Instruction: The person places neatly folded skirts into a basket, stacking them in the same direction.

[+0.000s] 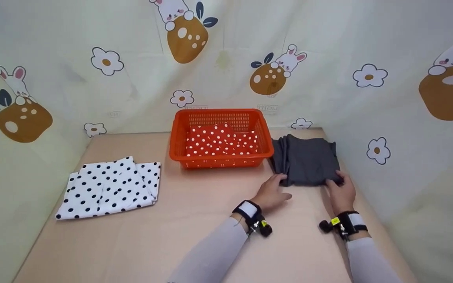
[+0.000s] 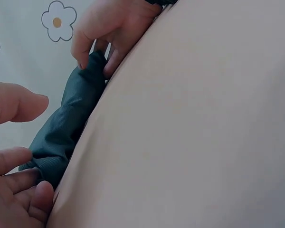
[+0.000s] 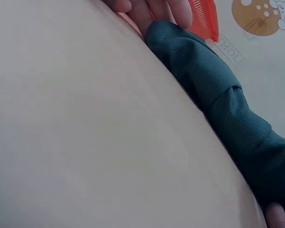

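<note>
A folded dark grey cloth [image 1: 313, 161] lies on the right of the table, greenish in the wrist views. At its near left corner is my left hand [image 1: 270, 193], fingertips touching the edge. In the left wrist view the left thumb [image 2: 31, 107] stands well apart from the cloth. My right hand [image 1: 342, 193] pinches the near right corner; its thumb and a finger lie on either side of the fold in the left wrist view. The right wrist view shows the cloth's thick, rolled near edge [image 3: 223, 95] running between both hands.
Left of the grey cloth stands an orange plastic basket [image 1: 222, 162] holding a red cloth with white dots [image 1: 222, 141]. A folded white cloth with black dots [image 1: 112, 188] lies at the table's left. A printed curtain [image 1: 222, 70] hangs around the table [image 1: 151, 243].
</note>
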`<move>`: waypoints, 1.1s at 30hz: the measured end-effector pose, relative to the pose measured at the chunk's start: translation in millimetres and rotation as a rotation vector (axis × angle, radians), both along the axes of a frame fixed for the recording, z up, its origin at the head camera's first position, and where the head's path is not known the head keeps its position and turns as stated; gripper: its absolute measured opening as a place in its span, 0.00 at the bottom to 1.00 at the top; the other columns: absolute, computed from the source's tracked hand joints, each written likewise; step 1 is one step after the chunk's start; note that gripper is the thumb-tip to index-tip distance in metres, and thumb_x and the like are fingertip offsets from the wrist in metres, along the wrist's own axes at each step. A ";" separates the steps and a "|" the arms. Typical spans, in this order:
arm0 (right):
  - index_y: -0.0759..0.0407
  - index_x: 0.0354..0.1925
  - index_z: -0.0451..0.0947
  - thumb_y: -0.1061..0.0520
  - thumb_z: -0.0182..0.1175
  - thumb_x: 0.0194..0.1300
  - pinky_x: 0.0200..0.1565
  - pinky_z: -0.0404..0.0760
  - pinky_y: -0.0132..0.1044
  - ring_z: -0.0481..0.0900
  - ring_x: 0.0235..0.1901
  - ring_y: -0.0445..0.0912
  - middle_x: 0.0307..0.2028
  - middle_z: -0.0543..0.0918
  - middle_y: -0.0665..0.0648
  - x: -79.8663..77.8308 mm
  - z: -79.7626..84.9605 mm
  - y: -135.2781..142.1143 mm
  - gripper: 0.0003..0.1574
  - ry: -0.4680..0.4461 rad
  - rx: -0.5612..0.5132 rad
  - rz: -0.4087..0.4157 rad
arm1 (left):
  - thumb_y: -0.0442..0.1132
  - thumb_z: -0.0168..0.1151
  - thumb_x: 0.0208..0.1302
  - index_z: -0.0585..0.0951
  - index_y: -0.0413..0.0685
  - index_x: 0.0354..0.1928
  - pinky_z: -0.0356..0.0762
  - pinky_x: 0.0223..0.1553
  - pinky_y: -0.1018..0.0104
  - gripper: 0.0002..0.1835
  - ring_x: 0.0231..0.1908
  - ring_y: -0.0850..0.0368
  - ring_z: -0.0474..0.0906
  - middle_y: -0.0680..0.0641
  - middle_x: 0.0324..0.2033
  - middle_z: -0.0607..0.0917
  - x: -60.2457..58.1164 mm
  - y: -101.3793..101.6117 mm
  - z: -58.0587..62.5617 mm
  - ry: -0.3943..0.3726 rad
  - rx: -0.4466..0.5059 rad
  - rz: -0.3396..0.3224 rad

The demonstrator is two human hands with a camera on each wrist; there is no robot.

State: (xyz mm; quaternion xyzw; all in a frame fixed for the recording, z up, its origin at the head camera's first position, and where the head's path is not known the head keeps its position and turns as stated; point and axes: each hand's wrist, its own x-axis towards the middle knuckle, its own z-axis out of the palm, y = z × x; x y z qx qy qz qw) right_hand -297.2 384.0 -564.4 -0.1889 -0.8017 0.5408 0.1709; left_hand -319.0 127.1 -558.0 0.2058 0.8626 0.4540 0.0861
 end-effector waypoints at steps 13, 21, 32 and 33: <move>0.63 0.80 0.60 0.62 0.59 0.73 0.84 0.51 0.54 0.49 0.84 0.58 0.84 0.54 0.66 52.4 4.1 -14.5 0.42 -0.047 -0.074 -0.007 | 0.48 0.72 0.65 0.71 0.49 0.77 0.63 0.80 0.60 0.40 0.80 0.50 0.64 0.45 0.81 0.66 35.5 -15.9 3.7 -0.004 -0.097 -0.137; 0.66 0.82 0.56 0.62 0.56 0.74 0.84 0.51 0.56 0.47 0.85 0.60 0.84 0.50 0.69 81.0 6.5 -27.3 0.43 -0.109 -0.057 0.056 | 0.45 0.71 0.65 0.68 0.51 0.79 0.61 0.81 0.60 0.41 0.81 0.50 0.61 0.45 0.82 0.63 59.3 -47.7 7.0 -0.032 -0.176 -0.292; 0.67 0.80 0.57 0.61 0.57 0.73 0.83 0.52 0.58 0.48 0.84 0.63 0.83 0.53 0.72 126.8 18.1 -46.4 0.42 -0.215 0.004 0.115 | 0.46 0.71 0.66 0.65 0.52 0.81 0.77 0.55 0.70 0.43 0.47 0.65 0.77 0.49 0.63 0.80 83.4 -90.2 14.8 -0.075 -0.152 -0.378; 0.67 0.80 0.57 0.60 0.57 0.74 0.83 0.53 0.58 0.48 0.84 0.63 0.83 0.53 0.72 130.4 18.4 -49.4 0.43 -0.226 0.008 0.124 | 0.45 0.71 0.66 0.65 0.51 0.81 0.76 0.51 0.71 0.43 0.42 0.66 0.75 0.49 0.58 0.80 85.9 -94.6 15.5 -0.078 -0.153 -0.383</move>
